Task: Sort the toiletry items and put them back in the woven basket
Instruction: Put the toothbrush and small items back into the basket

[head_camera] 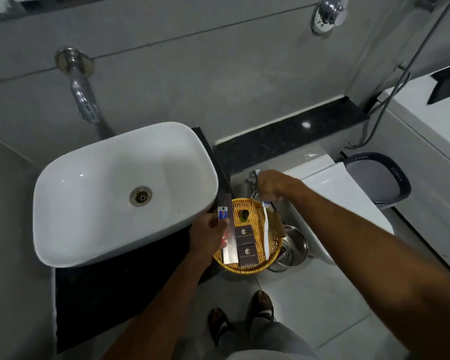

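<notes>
A round woven basket [255, 266] sits at the right end of the black counter. In it lie two dark square boxes [243, 235] [247, 253], a small dark green bottle [245, 214] and a long grey-brown box [231, 252] along the left side. My left hand [207, 236] is at the basket's left rim, closed on a small toothpaste tube [222, 213] with a blue and white end. My right hand [272, 185] pinches the upper end of a white toothbrush [266, 229], which slants down across the basket's right side.
A white basin [102, 178] fills the counter [115, 294] to the left, under a wall tap [82, 97]. A steel bin [294, 245] stands on the floor just right of the basket. Beyond it are a toilet [330, 188] with its lid shut and a grey bin [379, 178].
</notes>
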